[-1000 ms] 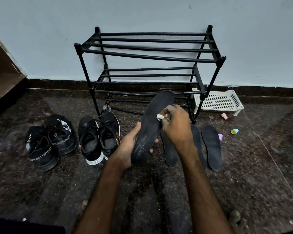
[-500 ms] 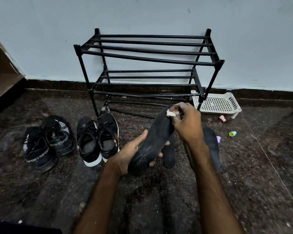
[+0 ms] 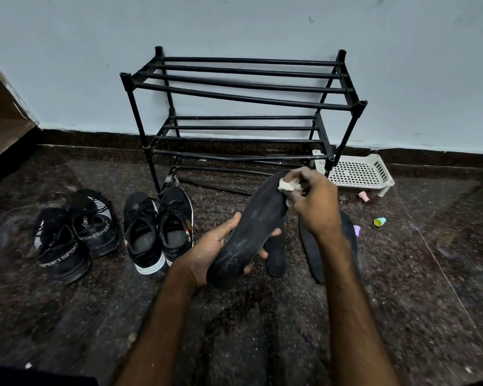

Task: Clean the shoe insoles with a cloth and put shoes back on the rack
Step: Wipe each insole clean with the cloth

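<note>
With left hand [image 3: 207, 253], gripping black insole [image 3: 253, 229] near its heel. With right hand [image 3: 317, 204], pinching white cloth [image 3: 289, 186] against insole's toe end.

The floor insoles [image 3: 276, 257] are being partly covered by the held insole [image 3: 251, 232] and the right hand [image 3: 315, 201]; the cloth [image 3: 289, 186] is being mostly hidden inside that hand.

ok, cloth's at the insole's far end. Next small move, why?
Probably wipe the cloth down the insole toward the near end: the right hand pinches it at the far tip, the left hand grips the near end, and pale specks show there.
</note>
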